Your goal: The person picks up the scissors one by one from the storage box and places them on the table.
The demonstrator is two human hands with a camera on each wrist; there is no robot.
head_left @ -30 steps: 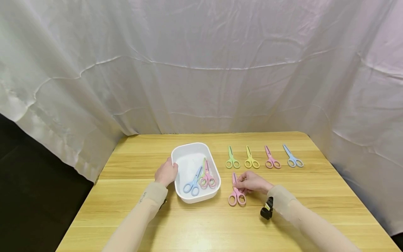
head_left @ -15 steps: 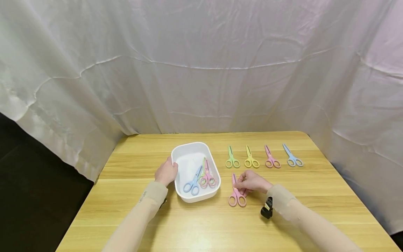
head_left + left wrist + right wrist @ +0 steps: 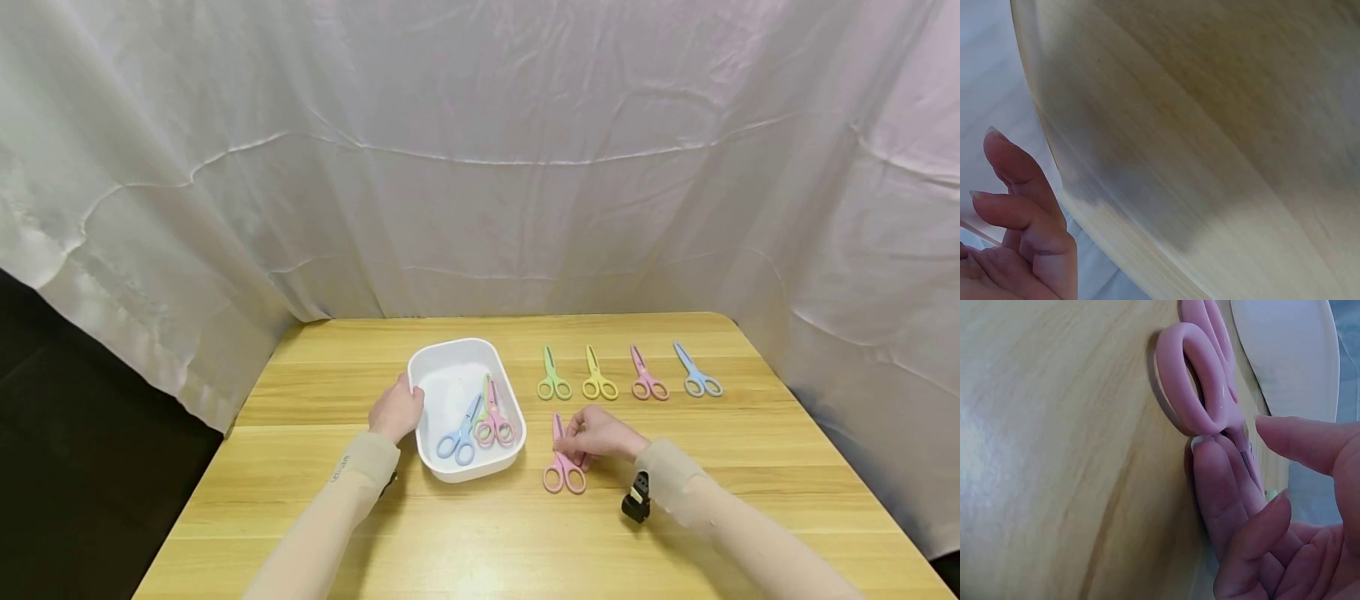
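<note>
My left hand [image 3: 396, 410] grips the left rim of a white plastic tray [image 3: 428, 446]; in the left wrist view only some curled fingers [image 3: 1029, 219] show. Inside the tray, toward its right, lie blue scissors [image 3: 459, 443] and pink scissors [image 3: 495, 427], the latter partly covering green scissors [image 3: 486, 392]. Just right of the tray, my right hand [image 3: 600, 433] holds another pair of pink scissors [image 3: 561, 467] near the pivot, low at the tabletop, blades pointing away. The right wrist view shows fingertips against the handle loop [image 3: 1175, 375], the thumb on the opposite side.
A row lies at the back right of the wooden table [image 3: 450, 533]: green scissors [image 3: 553, 383], yellow scissors [image 3: 598, 382], pink scissors [image 3: 648, 382] and blue scissors [image 3: 700, 379]. A pale curtain [image 3: 480, 208] hangs behind the table and along its sides.
The pink scissors at my right hand have shifted very slightly toward me, and its fingers have adjusted a little. My left hand and the tray stay put.
</note>
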